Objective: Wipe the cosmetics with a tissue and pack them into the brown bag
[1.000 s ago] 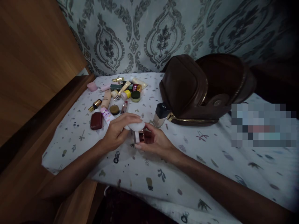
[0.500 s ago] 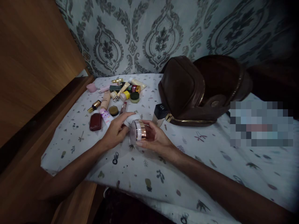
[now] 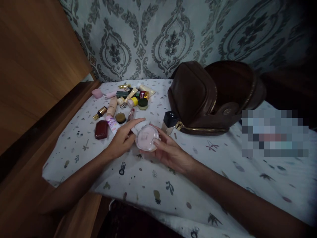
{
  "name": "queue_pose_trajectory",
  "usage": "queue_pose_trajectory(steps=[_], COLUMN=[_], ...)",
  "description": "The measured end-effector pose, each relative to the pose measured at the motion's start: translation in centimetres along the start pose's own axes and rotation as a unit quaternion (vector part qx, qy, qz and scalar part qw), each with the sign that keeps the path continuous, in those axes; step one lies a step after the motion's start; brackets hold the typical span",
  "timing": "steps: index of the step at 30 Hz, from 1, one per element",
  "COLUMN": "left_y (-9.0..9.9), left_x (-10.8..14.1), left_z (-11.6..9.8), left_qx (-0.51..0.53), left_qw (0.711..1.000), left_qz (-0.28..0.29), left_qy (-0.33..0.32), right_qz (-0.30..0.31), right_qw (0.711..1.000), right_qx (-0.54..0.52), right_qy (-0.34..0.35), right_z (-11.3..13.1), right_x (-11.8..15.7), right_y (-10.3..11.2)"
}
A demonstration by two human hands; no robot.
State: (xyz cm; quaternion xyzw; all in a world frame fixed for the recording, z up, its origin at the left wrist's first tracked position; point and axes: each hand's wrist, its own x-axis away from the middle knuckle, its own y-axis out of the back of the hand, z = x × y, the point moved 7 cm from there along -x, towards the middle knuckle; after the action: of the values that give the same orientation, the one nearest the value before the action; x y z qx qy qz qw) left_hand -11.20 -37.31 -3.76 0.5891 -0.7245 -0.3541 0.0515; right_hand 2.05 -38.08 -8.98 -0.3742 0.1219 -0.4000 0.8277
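Jar (image 3: 146, 138): round, face tilted toward my camera, gripped in my right hand (image 3: 173, 153). White pad (image 3: 140, 125): held in my left hand (image 3: 122, 138). Bag (image 3: 189, 94): brown, open.

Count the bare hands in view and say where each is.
2. The left hand, holding a white piece, is beside the purple-patterned tube; the right hand holds a round container in front of the black-capped bottle.

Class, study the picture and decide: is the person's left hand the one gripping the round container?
No, the right hand grips the round container, while the left hand holds a white cloth.
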Motion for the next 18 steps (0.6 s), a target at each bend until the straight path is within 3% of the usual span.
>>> queue_pose_trajectory(steps=[5,10,15,18], left_y=[0.0,-1.0,-1.3,-1.2], left_x=[0.1,0.6,0.6,0.4], left_z=[1.1,0.5,0.6,0.8], left_qx=[0.129,0.202,0.195,0.198], left_qw=[0.989,0.972,0.974,0.971], left_qz=[0.028,0.093,0.039,0.046], left_qy=[0.066,0.076,0.109,0.123], right_qz=[0.017,0.039,0.072,0.073], right_qw=[1.0,0.999,0.997,0.997], right_qx=[-0.022,-0.004,0.001,-0.007], right_qy=[-0.014,0.002,-0.019,-0.024], right_z=[0.0,-0.1,-0.9,-0.8], right_x=[-0.1,-0.2,0.0,0.2], right_y=[-0.1,-0.4,-1.0,-1.1])
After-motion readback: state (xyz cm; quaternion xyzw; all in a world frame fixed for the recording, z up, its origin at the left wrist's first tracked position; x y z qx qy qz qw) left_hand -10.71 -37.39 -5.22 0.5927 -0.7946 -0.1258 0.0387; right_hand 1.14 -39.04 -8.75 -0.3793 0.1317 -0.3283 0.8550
